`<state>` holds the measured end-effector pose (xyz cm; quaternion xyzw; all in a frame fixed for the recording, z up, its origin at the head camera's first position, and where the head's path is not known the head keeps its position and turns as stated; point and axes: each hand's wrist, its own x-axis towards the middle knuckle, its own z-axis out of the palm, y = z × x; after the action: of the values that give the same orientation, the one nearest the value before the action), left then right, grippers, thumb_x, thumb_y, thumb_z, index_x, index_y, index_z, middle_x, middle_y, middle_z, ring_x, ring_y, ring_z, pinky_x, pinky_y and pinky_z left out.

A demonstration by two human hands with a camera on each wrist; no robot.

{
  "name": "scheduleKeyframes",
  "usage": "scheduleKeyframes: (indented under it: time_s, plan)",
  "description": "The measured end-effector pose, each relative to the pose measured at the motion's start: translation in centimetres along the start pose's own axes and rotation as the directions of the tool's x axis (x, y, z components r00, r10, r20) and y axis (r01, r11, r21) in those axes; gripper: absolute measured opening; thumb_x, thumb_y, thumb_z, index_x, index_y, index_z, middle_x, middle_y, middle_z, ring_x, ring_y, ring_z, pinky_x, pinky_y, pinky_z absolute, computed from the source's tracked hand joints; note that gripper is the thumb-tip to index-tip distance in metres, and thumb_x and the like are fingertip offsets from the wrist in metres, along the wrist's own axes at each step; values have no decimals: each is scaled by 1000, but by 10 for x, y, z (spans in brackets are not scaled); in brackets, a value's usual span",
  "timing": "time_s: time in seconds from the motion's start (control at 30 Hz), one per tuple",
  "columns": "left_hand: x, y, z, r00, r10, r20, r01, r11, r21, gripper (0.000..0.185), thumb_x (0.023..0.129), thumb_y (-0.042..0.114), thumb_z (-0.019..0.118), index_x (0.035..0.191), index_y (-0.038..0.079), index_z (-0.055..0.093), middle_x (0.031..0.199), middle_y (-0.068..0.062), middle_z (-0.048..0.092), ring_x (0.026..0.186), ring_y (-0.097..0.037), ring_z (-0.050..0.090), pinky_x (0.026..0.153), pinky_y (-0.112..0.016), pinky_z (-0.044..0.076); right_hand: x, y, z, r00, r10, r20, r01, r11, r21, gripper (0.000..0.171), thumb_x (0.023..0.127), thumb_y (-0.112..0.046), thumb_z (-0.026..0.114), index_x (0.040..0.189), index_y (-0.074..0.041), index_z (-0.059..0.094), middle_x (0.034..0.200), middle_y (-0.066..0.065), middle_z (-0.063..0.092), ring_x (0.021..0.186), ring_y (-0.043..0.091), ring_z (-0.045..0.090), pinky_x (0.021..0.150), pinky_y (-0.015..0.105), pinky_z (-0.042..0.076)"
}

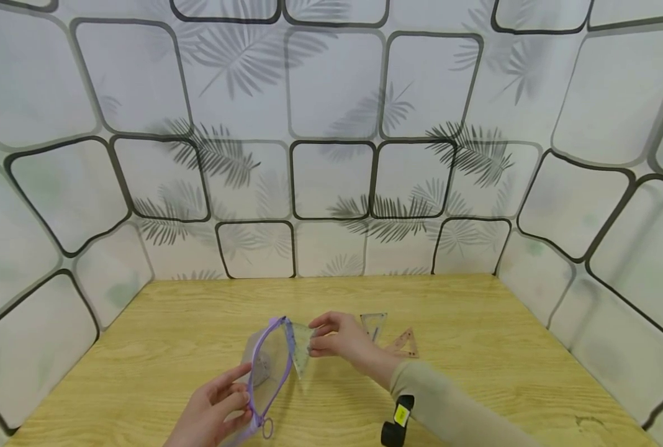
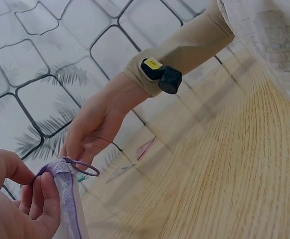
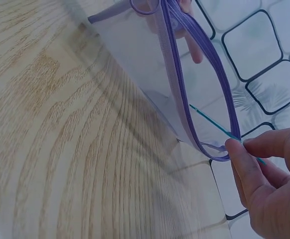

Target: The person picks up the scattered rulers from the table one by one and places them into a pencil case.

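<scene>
Left hand (image 1: pixel 220 397): fingers bent, thumb and fingertips almost together, pinching the zipped edge of the pouch.

Pouch (image 3: pixel 135 55): see-through body, purple zip and trim; held tilted over the tabletop, left of centre, its mouth parted into a long oval. Pull ring (image 2: pixel 85 165), purple, at the near end of the zip. Within the mouth, one greyish shape (image 1: pixel 261 370), too faint to name.

Green set square (image 1: pixel 302 347): see-through, pale green on the flat, teal along the edge; triangular, one corner pointing down. Located at the mouth of the pouch, on its right side; how far it sits inside cannot be told.

Right hand (image 1: pixel 339 338): thumb and fingers closed down to the thickness of the green set square, pinching its edge. Beige sleeve (image 1: pixel 449 397) behind, with a black wrist camera (image 1: pixel 401 416) bearing a yellow label.

Clear set square (image 1: pixel 373 315): dark-edged triangle, flat on the tabletop beyond the right wrist.

Pink set square (image 1: pixel 411 353): see-through triangle, flat, just right of the clear one.

Tabletop (image 1: pixel 197 323): yellowish wood grain.

Walls (image 1: pixel 331 93): whitish on three sides, printed with rounded grey and black squares and grey fern leaves.
</scene>
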<state>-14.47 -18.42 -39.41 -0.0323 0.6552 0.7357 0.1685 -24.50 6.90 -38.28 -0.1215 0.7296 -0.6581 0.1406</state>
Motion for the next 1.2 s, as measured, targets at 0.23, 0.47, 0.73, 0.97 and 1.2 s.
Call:
scheduleKeyframes:
  time_s: [0.23, 0.47, 0.73, 0.97, 1.2]
  plan:
    - [0, 0, 1, 1000, 3, 2, -3, 1000, -4, 74, 94, 2, 59, 154, -8, 17, 91, 3, 62, 80, -12, 60, 76, -26, 56, 1, 0, 6, 1000, 28, 0, -28, 999, 35, 40, 88, 7, 66, 126, 9, 54, 103, 14, 58, 77, 15, 70, 78, 33, 62]
    - [0, 0, 1, 1000, -3, -8, 3, 1000, -19, 74, 94, 1, 59, 155, -7, 17, 91, 2, 62, 80, -12, 60, 76, -26, 57, 1, 3, 10, 999, 43, 16, -44, 999, 27, 38, 88, 7, 65, 125, 10, 55, 98, 12, 58, 74, 15, 69, 77, 33, 62]
    - [0, 0, 1, 1000, -7, 6, 7, 1000, -13, 75, 94, 2, 59, 155, -7, 16, 91, 2, 63, 80, -12, 59, 75, -25, 57, 5, 5, 13, 999, 38, 14, -39, 999, 33, 38, 88, 7, 65, 124, 9, 55, 98, 11, 56, 74, 15, 69, 77, 33, 62]
    - [1, -2, 1, 1000, -10, 13, 10, 1000, -12, 75, 94, 3, 59, 155, -8, 16, 91, 3, 62, 80, -12, 59, 75, -25, 57, 8, 4, 15, 999, 38, 11, -39, 998, 54, 37, 89, 8, 63, 125, 11, 54, 97, 10, 56, 75, 14, 68, 78, 33, 62]
    - [1, -2, 1, 1000, -12, 9, 13, 1000, -8, 74, 94, 2, 58, 154, -8, 16, 92, 2, 62, 81, -12, 59, 76, -26, 56, 8, 3, 17, 999, 34, 13, -35, 997, 63, 36, 89, 9, 61, 125, 12, 53, 94, 9, 55, 74, 13, 67, 79, 33, 62]
